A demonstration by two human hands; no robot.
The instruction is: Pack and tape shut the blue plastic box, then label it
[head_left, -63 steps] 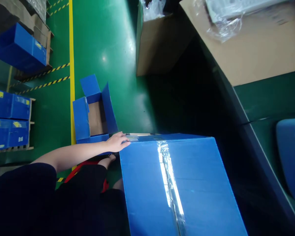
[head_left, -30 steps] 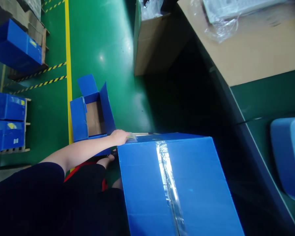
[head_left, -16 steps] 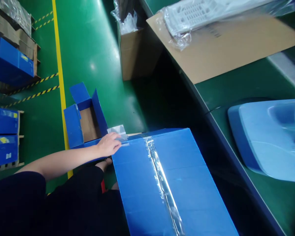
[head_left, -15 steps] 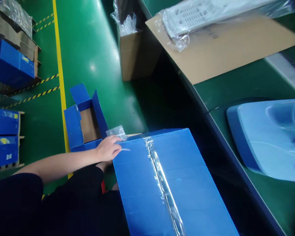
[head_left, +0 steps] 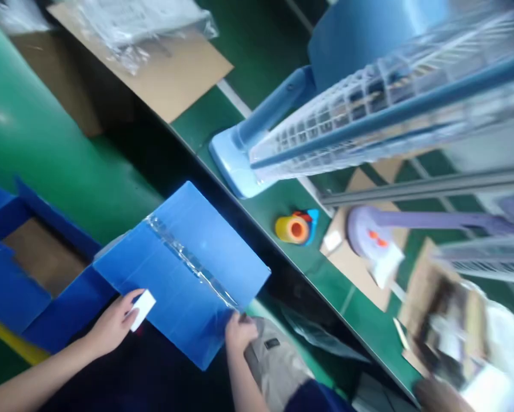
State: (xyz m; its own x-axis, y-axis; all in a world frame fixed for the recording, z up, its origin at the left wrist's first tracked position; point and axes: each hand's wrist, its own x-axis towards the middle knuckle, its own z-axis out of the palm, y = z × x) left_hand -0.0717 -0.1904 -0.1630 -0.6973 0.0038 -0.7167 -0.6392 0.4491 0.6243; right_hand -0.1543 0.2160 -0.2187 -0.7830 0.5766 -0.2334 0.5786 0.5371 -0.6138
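Blue taped box [head_left: 183, 269] steadied by my closed right hand [head_left: 238, 333]; left hand [head_left: 113, 323] pinches a white slip [head_left: 142, 309] against it.

Desk [head_left: 257, 117]: green top, dark front edge running diagonally.
On desk, far end: brown cardboard sheet [head_left: 177, 80] with a clear plastic bag [head_left: 130, 26] lying on it.
On desk, middle: light-blue fan base [head_left: 233, 163]; orange tape roll [head_left: 293, 229] near the edge.
Floor [head_left: 29, 143]: green, glossy; open blue box [head_left: 29, 263] stands on it.
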